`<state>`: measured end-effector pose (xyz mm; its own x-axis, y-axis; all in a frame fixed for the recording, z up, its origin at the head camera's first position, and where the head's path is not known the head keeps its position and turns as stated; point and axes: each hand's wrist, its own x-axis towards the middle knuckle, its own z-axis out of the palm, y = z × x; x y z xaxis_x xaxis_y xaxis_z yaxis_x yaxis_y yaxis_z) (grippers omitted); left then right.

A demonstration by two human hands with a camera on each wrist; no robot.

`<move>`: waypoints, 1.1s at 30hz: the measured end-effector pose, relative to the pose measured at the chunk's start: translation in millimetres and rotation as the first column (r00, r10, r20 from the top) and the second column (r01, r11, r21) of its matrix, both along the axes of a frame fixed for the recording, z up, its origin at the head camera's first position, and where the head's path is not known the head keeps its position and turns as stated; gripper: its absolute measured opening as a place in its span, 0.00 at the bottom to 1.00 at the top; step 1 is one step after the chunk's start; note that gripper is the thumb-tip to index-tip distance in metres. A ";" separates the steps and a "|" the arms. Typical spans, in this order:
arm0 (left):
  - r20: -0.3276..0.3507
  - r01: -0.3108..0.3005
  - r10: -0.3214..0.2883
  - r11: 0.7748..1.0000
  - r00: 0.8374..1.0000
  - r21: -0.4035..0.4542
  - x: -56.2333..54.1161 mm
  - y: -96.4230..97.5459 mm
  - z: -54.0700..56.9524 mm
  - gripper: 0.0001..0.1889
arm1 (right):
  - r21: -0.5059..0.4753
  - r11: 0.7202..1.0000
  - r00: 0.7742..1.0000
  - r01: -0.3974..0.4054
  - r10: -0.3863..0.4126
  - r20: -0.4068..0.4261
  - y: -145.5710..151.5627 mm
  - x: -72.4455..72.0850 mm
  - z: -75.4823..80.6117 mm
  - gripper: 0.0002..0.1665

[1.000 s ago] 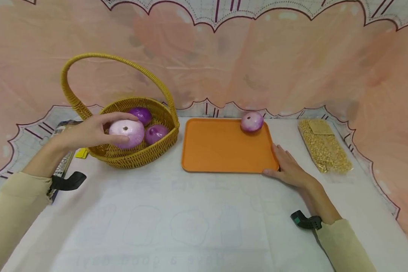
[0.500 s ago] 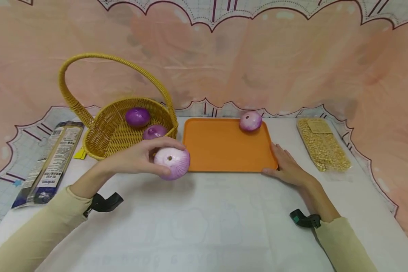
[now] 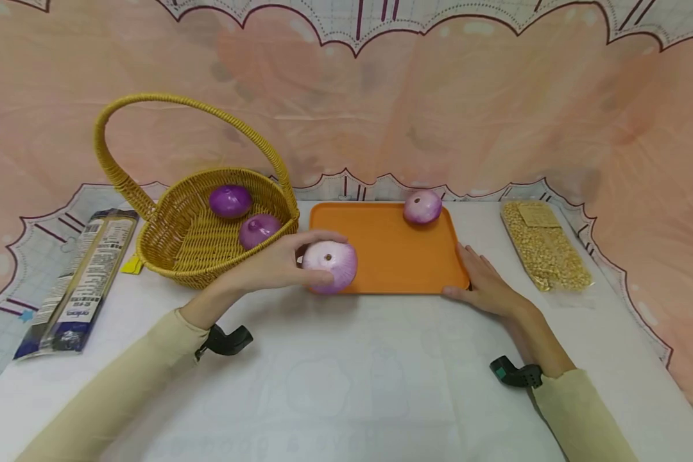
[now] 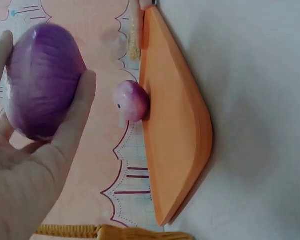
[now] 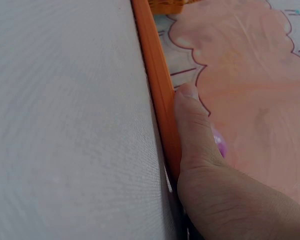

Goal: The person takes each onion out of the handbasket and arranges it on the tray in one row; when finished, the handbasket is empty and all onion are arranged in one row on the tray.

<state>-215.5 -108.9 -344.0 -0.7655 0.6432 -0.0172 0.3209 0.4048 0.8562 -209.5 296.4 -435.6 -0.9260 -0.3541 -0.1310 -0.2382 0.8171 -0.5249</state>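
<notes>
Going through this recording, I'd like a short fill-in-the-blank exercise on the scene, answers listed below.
1. The held onion is in the person's ____.
2. The tray touched by the right hand is ____ in color.
3. The basket contains exactly ____ onions.
4. Another onion rests on the ____.
Missing words: left hand; orange; two; tray.

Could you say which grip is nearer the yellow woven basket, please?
Left: the left grip is by the basket, at its front right; the right grip is farther right, touching the orange rectangular tray.

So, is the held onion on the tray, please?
Off: the left wrist view shows the left hand holding the onion clear of the tray.
</notes>
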 end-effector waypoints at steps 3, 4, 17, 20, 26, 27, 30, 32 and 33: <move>-0.021 -0.032 0.032 0.999 0.999 -0.010 -8.0 6.6 -3.0 0.32 | 0.001 1.000 1.000 -0.003 0.003 -0.003 0.0 0.1 0.4 0.63; -0.021 -0.043 0.043 0.999 0.999 -0.015 -11.5 9.6 -4.3 0.32 | 0.000 1.000 1.000 -0.003 0.003 -0.001 0.4 0.6 0.3 0.63; -0.043 -0.200 0.201 0.979 0.979 0.020 -79.1 80.6 -21.7 0.45 | -0.005 1.000 1.000 0.001 -0.001 0.004 2.0 -1.1 0.4 0.63; -0.093 -0.231 0.231 0.973 0.969 0.007 -95.2 96.9 -25.7 0.46 | -0.009 1.000 1.000 0.006 -0.006 0.007 1.3 -0.5 -0.3 0.64; -0.145 -0.302 0.287 0.949 0.947 -0.095 -118.6 117.4 -35.3 0.45 | -0.014 1.000 1.000 0.001 -0.001 -0.006 0.7 -1.0 -0.5 0.64; -0.150 -0.306 0.288 0.945 0.946 -0.113 -121.1 119.6 -36.8 0.45 | -0.015 1.000 1.000 0.000 0.000 -0.008 0.7 -1.1 -0.6 0.64; -0.153 -0.300 0.278 0.942 0.948 -0.148 -126.1 125.7 -39.3 0.45 | -0.017 1.000 1.000 -0.002 0.002 -0.008 1.2 -1.2 -1.2 0.64; -0.165 -0.288 0.261 0.943 0.951 -0.166 -128.8 130.0 -40.7 0.45 | -0.018 1.000 1.000 -0.002 0.002 -0.006 1.6 -1.3 -1.7 0.64; -0.174 -0.282 0.252 0.944 0.952 -0.172 -130.0 132.3 -41.6 0.45 | -0.021 1.000 1.000 -0.002 0.002 -0.006 1.8 -1.4 -1.8 0.64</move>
<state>-345.5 23.4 -385.5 -0.9119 0.4103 0.0060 0.2949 0.6451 0.7048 -210.9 298.2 -437.4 -0.9259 -0.3588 -0.1184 -0.2431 0.8056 -0.5403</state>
